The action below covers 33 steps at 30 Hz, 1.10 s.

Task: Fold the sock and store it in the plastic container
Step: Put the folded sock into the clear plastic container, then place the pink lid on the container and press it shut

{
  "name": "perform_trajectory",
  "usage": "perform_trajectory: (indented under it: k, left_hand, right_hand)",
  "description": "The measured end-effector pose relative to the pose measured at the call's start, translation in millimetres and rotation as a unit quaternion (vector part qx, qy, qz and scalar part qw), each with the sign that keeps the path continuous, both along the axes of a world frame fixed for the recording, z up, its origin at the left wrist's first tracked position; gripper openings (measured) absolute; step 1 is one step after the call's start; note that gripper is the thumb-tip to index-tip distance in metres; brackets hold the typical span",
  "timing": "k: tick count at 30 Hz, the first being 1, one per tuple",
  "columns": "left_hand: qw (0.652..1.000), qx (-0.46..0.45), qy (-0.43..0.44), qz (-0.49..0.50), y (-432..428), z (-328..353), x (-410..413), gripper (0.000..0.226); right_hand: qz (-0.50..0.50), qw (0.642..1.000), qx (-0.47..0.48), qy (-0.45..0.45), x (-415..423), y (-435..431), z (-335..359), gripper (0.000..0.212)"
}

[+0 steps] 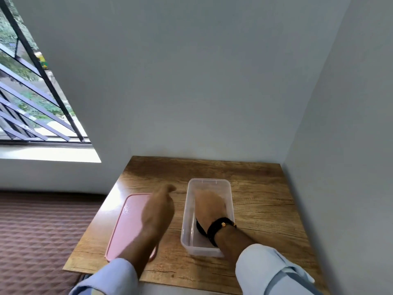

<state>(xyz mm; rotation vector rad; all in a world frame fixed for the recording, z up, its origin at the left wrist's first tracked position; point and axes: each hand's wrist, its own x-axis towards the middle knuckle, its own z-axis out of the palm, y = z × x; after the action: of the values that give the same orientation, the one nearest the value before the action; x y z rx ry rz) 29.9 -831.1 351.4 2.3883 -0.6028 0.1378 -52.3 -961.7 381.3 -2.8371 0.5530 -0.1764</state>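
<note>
Clear plastic, that's the container (207, 182) sitting open on the wooden table (265, 209), and the right hand (209, 206) is plunged inside it, palm down, fingers reaching toward the far end. Something dark shows under the wrist inside the tub, likely the sock (199, 227), though most of it is hidden by the hand; whether the fingers are gripping it or just pressing on it, I can't tell. A black beaded bracelet (219, 227) circles that wrist. Over on the other side, the left hand (158, 211) hovers blurred above the pink lid (124, 222), fingers loosely curled and holding nothing. That lid lies flat just beside the container. Pale blue sleeves (268, 271) frame the bottom edge.
</note>
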Motion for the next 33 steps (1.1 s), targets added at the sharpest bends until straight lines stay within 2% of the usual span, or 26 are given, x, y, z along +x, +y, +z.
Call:
perform_trajectory:
  k: [2, 4, 7, 9, 11, 16, 18, 20, 23, 27, 29, 33]
  left_hand:
    - [0.995, 0.026, 0.066, 0.069, 36.6, -12.8, 18.3, 0.038]
    - [0.977, 0.104, 0.147, 0.115, 71.2, -29.7, 33.4, 0.051]
    - [0.944, 0.17, 0.222, 0.176, 111.6, -54.6, 49.7, 0.052]
    - [0.937, 0.175, 0.235, 0.192, 124.5, -66.3, 56.3, 0.042]
    - [0.936, 0.16, 0.243, 0.197, 129.5, -73.8, 61.7, 0.037]
    - [0.918, 0.117, 0.3, 0.231, 140.3, -88.2, 80.5, 0.029]
    - [0.915, 0.059, 0.326, 0.23, 145.3, -93.1, 83.6, 0.026]
    - [0.91, -0.023, 0.34, 0.238, 146.5, -88.1, 79.6, 0.028]
    - [0.918, -0.09, 0.315, 0.224, 136.7, -64.9, 71.5, 0.035]
    - [0.927, -0.164, 0.29, 0.174, 89.2, -19.9, 52.9, 0.031]
    - [0.932, -0.171, 0.298, 0.117, 56.9, -1.3, 31.9, 0.027]
    - [0.948, -0.122, 0.289, 0.058, 19.1, -3.8, 9.4, 0.026]
  right_hand:
    - [0.049, 0.995, 0.071, -0.057, 13.8, 29.1, 5.3, 0.024]
    - [0.069, 0.979, 0.172, -0.088, 24.2, 68.7, -0.2, 0.027]
    - [-0.006, 0.951, 0.308, -0.002, 34.0, 117.2, -27.6, 0.032]
    - [-0.081, 0.939, 0.323, 0.081, 38.5, 130.3, -48.2, 0.039]
    - [-0.143, 0.929, 0.318, 0.126, 46.0, 134.9, -61.9, 0.046]
    - [-0.182, 0.895, 0.386, 0.13, 59.5, 135.5, -67.8, 0.046]
    - [-0.183, 0.903, 0.371, 0.119, 60.8, 132.0, -66.6, 0.04]
    - [-0.179, 0.928, 0.315, 0.087, 59.8, 128.4, -59.8, 0.034]
    - [-0.169, 0.954, 0.246, 0.014, 56.8, 118.4, -43.1, 0.028]
    - [-0.196, 0.956, 0.191, -0.109, 35.5, 74.7, -14.4, 0.028]
    - [-0.215, 0.947, 0.194, -0.141, 10.3, 41.1, -6.3, 0.028]
    - [-0.262, 0.936, 0.205, -0.113, -26.9, -1.9, -23.2, 0.026]
